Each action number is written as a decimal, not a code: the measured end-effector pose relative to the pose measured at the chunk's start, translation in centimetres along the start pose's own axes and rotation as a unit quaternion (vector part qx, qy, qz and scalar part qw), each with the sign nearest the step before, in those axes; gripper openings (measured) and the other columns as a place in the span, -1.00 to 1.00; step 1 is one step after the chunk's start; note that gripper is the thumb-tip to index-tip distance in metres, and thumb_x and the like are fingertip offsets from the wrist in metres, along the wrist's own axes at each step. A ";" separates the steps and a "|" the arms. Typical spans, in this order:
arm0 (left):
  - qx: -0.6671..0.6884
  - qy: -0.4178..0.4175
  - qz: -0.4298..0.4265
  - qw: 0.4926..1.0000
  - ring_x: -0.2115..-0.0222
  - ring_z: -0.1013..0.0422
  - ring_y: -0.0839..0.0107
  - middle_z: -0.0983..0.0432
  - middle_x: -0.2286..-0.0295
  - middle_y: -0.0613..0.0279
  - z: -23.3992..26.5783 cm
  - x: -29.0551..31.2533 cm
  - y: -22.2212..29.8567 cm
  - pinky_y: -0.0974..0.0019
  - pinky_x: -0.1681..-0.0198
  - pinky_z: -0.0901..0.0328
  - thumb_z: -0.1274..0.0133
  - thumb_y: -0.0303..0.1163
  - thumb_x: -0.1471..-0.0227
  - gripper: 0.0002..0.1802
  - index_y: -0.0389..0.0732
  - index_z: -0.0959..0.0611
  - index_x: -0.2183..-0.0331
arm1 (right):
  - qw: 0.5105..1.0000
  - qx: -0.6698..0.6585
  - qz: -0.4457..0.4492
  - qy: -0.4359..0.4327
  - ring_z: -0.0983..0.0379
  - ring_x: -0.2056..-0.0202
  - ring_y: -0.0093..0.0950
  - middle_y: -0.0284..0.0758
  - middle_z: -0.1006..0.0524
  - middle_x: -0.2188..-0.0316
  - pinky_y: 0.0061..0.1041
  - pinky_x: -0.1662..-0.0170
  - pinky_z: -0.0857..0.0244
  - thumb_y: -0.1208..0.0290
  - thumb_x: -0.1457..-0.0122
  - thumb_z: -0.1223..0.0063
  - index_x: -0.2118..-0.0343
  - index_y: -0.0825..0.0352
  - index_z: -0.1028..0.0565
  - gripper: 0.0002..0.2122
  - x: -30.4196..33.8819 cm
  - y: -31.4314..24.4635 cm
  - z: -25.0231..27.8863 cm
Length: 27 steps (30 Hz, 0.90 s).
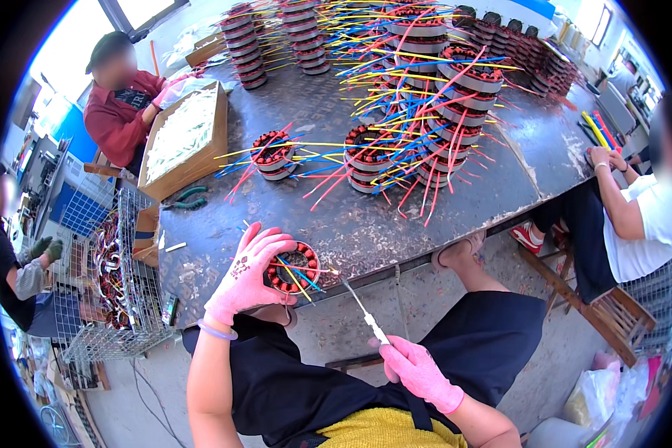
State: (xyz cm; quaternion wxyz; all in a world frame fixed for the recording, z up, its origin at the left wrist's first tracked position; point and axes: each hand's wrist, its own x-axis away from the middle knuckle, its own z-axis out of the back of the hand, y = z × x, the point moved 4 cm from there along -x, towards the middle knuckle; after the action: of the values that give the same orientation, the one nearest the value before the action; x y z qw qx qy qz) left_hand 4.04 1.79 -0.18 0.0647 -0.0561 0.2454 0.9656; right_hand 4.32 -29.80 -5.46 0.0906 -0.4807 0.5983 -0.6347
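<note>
The left hand (248, 275), in a pink glove, holds a coil ring (310, 258) at the near edge of the tabletop (209, 254). Its fingers are spread wide and curved around the ring's left side, with the red windings facing up and red, blue and yellow wires (299, 279) poking out toward the right.

The right hand (420, 373), also gloved in pink, has its fingers closed narrowly around the white handle of a thin tool (375, 326). The tool slants up and leftward, its slim metal tip near the end of the red wire; whether the two touch is hard to tell at this size.

Farther back on the tabletop stand a single ring (276, 173), a short stack (364, 179) just to its right, and a tall stack (463, 112) bristling with coloured wires. At the left side, green-handled pliers (187, 198) lie near a cardboard box (218, 138) full of small white pieces. A wire basket (143, 299) of coloured wiring stands beside the tabletop.

A person in a red shirt (113, 119) sits behind the box with gloved hands at its far edge, and another in a white shirt (642, 224) sits at the right.
</note>
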 end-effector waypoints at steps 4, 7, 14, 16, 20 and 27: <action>0.002 0.004 0.001 1.000 -0.22 -0.22 0.11 -0.45 -0.04 0.22 0.0 0.3 -0.3 -0.09 -0.39 0.16 -0.47 -0.11 0.48 -0.07 -0.11 -0.52 -0.03 | 1.000 -0.013 -0.012 -0.005 -0.22 0.54 -0.71 -0.50 -0.32 0.58 -0.64 0.44 -0.13 0.27 -0.39 0.13 -0.08 0.43 -0.45 -0.64 0.0 -0.6 -0.4; -0.004 -0.002 -0.001 1.000 -0.22 -0.22 0.10 -0.45 -0.04 0.21 -0.1 -0.1 0.1 -0.09 -0.39 0.16 -0.47 -0.10 0.48 -0.07 -0.11 -0.52 -0.03 | 1.000 -0.026 -0.009 -0.006 -0.20 0.53 -0.72 -0.52 -0.32 0.58 -0.67 0.44 -0.10 0.26 -0.39 0.13 -0.09 0.45 -0.44 -0.63 0.2 -0.2 0.0; -0.009 0.000 -0.001 1.000 -0.22 -0.22 0.10 -0.46 -0.04 0.21 -0.1 0.0 -0.3 -0.09 -0.39 0.16 -0.47 -0.08 0.48 -0.06 -0.11 -0.52 -0.04 | 1.000 -0.009 -0.007 -0.004 -0.21 0.53 -0.72 -0.52 -0.33 0.58 -0.66 0.44 -0.12 0.27 -0.39 0.14 -0.07 0.45 -0.46 -0.64 0.0 -0.6 -0.3; -0.013 -0.003 -0.002 1.000 -0.23 -0.21 0.12 -0.45 -0.05 0.21 -0.3 0.1 -0.5 -0.09 -0.40 0.18 -0.48 -0.08 0.53 -0.01 -0.14 -0.51 -0.04 | 1.000 0.002 -0.003 -0.001 -0.24 0.54 -0.70 -0.49 -0.33 0.58 -0.61 0.44 -0.18 0.28 -0.39 0.13 -0.05 0.40 -0.47 -0.66 0.0 -0.3 -0.1; -0.016 -0.004 -0.003 1.000 -0.24 -0.20 0.12 -0.45 -0.05 0.22 -0.3 0.1 -0.7 -0.09 -0.40 0.20 -0.49 -0.07 0.55 0.01 -0.15 -0.50 -0.05 | 1.000 -0.002 -0.003 0.000 -0.26 0.55 -0.69 -0.47 -0.33 0.58 -0.59 0.43 -0.20 0.28 -0.39 0.13 -0.05 0.38 -0.48 -0.67 -0.1 -0.2 -0.2; -0.010 -0.001 -0.004 1.000 -0.24 -0.20 0.12 -0.44 -0.06 0.23 -0.4 0.1 -0.5 -0.08 -0.40 0.19 -0.50 -0.10 0.55 0.01 -0.15 -0.50 -0.05 | 1.000 -0.009 -0.004 -0.001 -0.25 0.54 -0.71 -0.49 -0.32 0.58 -0.60 0.43 -0.19 0.27 -0.39 0.13 -0.05 0.37 -0.49 -0.67 -0.1 -0.2 -0.1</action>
State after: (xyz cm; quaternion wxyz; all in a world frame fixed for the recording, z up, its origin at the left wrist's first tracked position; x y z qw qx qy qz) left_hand 4.07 2.04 -0.78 0.0680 -0.0568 0.2350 0.9679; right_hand 4.38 -29.60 -5.36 0.0845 -0.4841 0.6021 -0.6293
